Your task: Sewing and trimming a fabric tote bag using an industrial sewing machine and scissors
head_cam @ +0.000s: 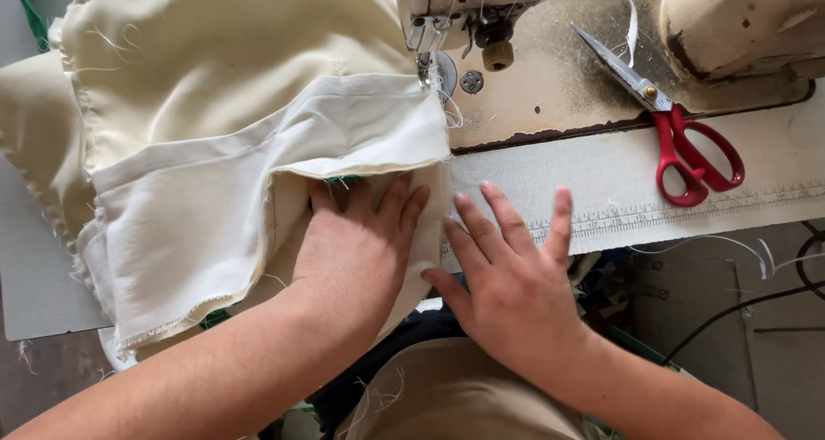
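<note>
Left hand (361, 251): flat, fingers together, pressed on cream fabric (215, 174), fingertips tucked under folded upper layer. Right hand (511, 277): flat, fingers spread, gripping nothing, resting on fabric edge and table (756, 204) just beside left hand. Fabric: heaped left of sewing machine (533, 27), corner at presser foot (434, 58). Red-handled scissors (679, 131): closed, right of presser foot, on machine bed.

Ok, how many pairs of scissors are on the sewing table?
1. The red-handled scissors lie on the machine bed, right of the needle, beyond the right hand. More could be hidden under the cream fabric.
</note>
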